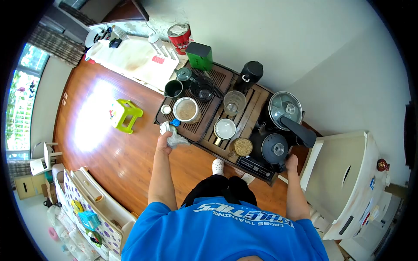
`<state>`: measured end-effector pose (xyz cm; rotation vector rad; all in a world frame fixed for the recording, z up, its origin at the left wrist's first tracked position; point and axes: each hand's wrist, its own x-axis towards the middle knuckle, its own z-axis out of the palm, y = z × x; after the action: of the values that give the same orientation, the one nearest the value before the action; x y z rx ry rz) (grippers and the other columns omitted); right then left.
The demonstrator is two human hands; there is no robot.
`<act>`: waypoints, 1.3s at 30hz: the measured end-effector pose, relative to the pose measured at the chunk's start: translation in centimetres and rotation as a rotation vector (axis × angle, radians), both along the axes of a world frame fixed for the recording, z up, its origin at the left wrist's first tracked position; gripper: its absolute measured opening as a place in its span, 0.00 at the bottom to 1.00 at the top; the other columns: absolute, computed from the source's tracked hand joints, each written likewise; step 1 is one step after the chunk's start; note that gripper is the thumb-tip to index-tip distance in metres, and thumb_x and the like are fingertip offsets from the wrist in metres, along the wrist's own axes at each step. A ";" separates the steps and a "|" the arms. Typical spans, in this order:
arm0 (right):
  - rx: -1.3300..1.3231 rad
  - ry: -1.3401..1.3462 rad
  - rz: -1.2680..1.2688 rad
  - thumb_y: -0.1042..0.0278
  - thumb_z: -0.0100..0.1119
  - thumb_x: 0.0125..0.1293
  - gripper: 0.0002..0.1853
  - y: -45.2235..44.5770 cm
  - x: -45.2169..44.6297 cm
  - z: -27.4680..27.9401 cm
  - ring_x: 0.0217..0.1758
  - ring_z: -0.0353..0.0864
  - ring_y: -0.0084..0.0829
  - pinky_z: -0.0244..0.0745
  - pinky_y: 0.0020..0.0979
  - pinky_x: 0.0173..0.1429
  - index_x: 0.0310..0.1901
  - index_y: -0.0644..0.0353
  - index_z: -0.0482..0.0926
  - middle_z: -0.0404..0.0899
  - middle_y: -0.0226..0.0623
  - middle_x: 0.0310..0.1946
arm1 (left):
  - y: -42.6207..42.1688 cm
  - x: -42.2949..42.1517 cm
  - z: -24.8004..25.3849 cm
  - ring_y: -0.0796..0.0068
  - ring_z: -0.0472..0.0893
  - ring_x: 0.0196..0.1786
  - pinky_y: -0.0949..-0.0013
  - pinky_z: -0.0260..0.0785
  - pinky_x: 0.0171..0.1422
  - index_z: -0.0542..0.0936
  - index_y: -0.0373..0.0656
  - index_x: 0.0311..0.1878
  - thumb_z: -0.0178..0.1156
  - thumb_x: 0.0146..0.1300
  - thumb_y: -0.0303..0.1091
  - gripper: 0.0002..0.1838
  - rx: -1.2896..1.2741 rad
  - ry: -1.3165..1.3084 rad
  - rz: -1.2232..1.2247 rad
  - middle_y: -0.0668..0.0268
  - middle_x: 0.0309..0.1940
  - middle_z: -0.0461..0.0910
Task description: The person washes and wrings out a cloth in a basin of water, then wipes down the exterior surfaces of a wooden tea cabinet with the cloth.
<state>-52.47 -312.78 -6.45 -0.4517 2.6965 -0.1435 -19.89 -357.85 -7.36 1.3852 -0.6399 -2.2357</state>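
Observation:
At the left front corner of a wooden tea tray table (209, 150), my left hand (164, 143) is closed on a crumpled white cloth (175, 137). My right hand (291, 162) grips the handle of a black kettle (274, 148), which sits on an induction cooker (256, 168). A jar of grains (242, 147) stands left of the kettle, beside a white mug (225, 129). Close to the cloth are a blue cap-like item (175, 122), a small white cup (165, 109) and a white-rimmed jar (186, 109) with brownish contents.
A lidded pot (285, 108) with a long black handle stands behind the kettle. Farther back are a glass pitcher (234, 103), a black flask (250, 74) and a green box (200, 55). A green stool (127, 115) is on the floor; a white cabinet (344, 178) stands at right.

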 end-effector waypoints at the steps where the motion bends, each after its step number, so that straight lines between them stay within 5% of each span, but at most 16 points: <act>1: -0.012 -0.005 -0.023 0.69 0.58 0.45 0.11 -0.3 0.2 0.4 0.37 0.76 0.51 0.72 0.40 0.41 0.28 0.69 0.79 0.76 0.56 0.29 | -0.2 0.0 -0.2 0.63 0.77 0.38 0.58 0.71 0.43 0.71 0.40 0.46 0.54 0.46 0.24 0.20 0.003 0.001 -0.007 0.62 0.36 0.76; 8: -0.084 0.086 -0.073 0.71 0.57 0.46 0.08 1.4 -0.2 -3.4 0.36 0.74 0.54 0.71 0.44 0.39 0.26 0.67 0.78 0.75 0.56 0.28 | 0.6 0.6 -1.2 0.61 0.76 0.43 0.59 0.69 0.49 0.69 0.44 0.50 0.53 0.50 0.28 0.20 -0.002 -0.007 -0.027 0.63 0.40 0.75; 15: -0.183 0.052 -0.154 0.72 0.58 0.45 0.07 -0.5 0.4 0.6 0.37 0.75 0.53 0.70 0.44 0.42 0.26 0.68 0.78 0.74 0.58 0.26 | 1.2 0.9 -0.7 0.60 0.75 0.44 0.57 0.70 0.50 0.67 0.43 0.51 0.52 0.49 0.25 0.22 0.061 0.093 -0.011 0.63 0.41 0.74; 21: -0.122 0.123 -0.175 0.73 0.57 0.46 0.09 -0.5 0.0 -0.7 0.37 0.75 0.54 0.71 0.44 0.42 0.29 0.68 0.78 0.75 0.59 0.30 | 1.9 1.2 -0.6 0.59 0.73 0.49 0.56 0.69 0.53 0.65 0.45 0.54 0.51 0.49 0.24 0.24 0.103 0.155 0.008 0.63 0.45 0.72; 23: -0.017 -0.051 -0.234 0.75 0.59 0.46 0.10 -0.8 -0.3 -0.1 0.44 0.75 0.50 0.71 0.40 0.47 0.32 0.68 0.76 0.75 0.56 0.38 | 1.9 1.4 -0.7 0.59 0.73 0.49 0.56 0.68 0.54 0.65 0.45 0.54 0.50 0.49 0.24 0.25 0.106 0.179 -0.001 0.62 0.46 0.72; 33: -0.118 0.142 -0.140 0.74 0.55 0.47 0.07 1.2 -0.5 -3.4 0.38 0.75 0.53 0.70 0.43 0.42 0.28 0.67 0.78 0.76 0.56 0.30 | 2.7 1.8 -0.6 0.59 0.73 0.52 0.57 0.67 0.58 0.64 0.41 0.55 0.50 0.50 0.24 0.25 0.122 0.182 0.001 0.60 0.48 0.72; 39: -0.059 0.030 -0.197 0.72 0.53 0.55 0.10 0.3 0.7 -0.9 0.40 0.77 0.49 0.72 0.39 0.44 0.37 0.68 0.77 0.77 0.55 0.35 | 3.7 3.0 0.6 0.57 0.73 0.52 0.55 0.67 0.57 0.64 0.41 0.56 0.50 0.49 0.24 0.27 0.090 0.184 -0.074 0.58 0.49 0.73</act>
<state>-51.79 -312.47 -7.35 -0.2055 2.7687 -0.2738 -16.90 -354.10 -6.74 1.1955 -0.5414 -2.4430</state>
